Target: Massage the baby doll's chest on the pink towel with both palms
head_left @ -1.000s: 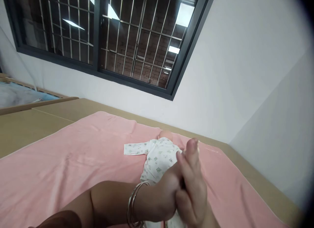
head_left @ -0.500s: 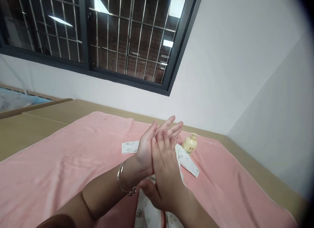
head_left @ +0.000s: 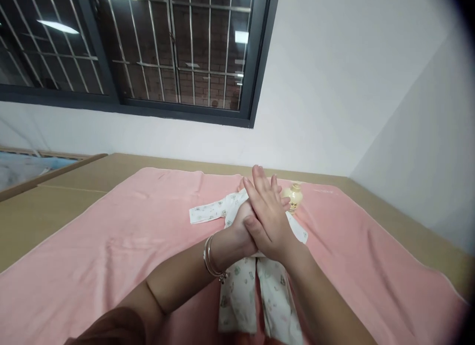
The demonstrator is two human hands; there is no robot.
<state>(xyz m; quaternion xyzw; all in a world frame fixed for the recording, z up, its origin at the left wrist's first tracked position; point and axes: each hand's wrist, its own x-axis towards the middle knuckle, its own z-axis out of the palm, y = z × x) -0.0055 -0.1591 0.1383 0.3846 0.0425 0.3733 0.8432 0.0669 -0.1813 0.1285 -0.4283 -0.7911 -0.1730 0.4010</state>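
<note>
"How do our hands stand just now?"

"Together, palm on palm. Our right hand (head_left: 270, 228) lies over our left hand (head_left: 243, 231), the fingers stretched out, and we see no object clamped between them."

"And the little printed top (head_left: 230, 206)?"

"Beneath and beyond our palms, on the pink blanket (head_left: 148, 241), with its middle hidden from us. One sleeve reaches out to the left, the other slants down to the right."

"So which way does its long axis run?"

"Away from us. The printed trousers (head_left: 239, 295) come toward us below our wrists, legs side by side, and the top carries that line on toward the wall (head_left: 315, 97). Our joined hands sit across its middle; whether they touch the cloth, we cannot tell."

"Which of our hands is nearer the yellow bottle (head_left: 294, 197)?"

"In our view, the left: its fingertips poke out past the right hand and show just beside the bottle, which stands upright beyond them, near the right-hand sleeve. How deep that gap is, we cannot judge."
</note>
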